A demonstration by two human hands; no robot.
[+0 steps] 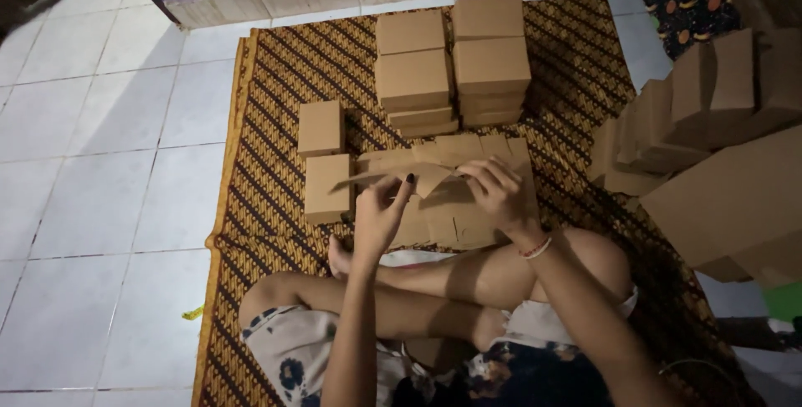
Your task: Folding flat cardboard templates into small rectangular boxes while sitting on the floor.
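I sit cross-legged on a patterned mat (276, 73). Both hands hold one flat brown cardboard blank (430, 175) above a pile of flat blanks (455, 219) lying in front of my legs. My left hand (378, 211) grips the blank's left part with thumb and fingers. My right hand (499, 190) pinches its right part; a beaded bracelet sits on that wrist. Two folded small boxes (326, 160) stand just left of the hands.
Two tall stacks of folded brown boxes (451, 64) stand at the far side of the mat. More boxes and large cardboard pieces (718, 148) crowd the right. White floor tiles (100, 165) lie to the left, a wall base at the top.
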